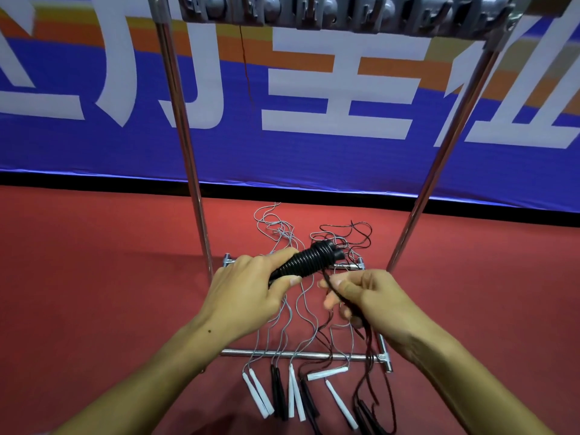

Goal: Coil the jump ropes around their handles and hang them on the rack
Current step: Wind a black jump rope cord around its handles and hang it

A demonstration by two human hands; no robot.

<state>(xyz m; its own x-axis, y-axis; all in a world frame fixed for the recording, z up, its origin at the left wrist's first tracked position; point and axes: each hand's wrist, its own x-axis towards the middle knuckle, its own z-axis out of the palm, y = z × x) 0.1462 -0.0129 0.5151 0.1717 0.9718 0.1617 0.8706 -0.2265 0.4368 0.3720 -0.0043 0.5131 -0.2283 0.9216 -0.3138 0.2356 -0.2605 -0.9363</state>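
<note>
Between the rack (175, 120) uprights, near centre, a pair of black handles (303, 260) is gripped in the left hand (248, 293), fingers curled round them, cord already wound over most of their length. Its loose tail (365, 340) is pinched by the right hand (373, 296). Hooks (314, 14) at the top appear unoccupied (partly cropped). Several uncoiled ropes (282, 324), white and black, lie on the red floor (94, 262); most of the task is judged outstanding.
</note>
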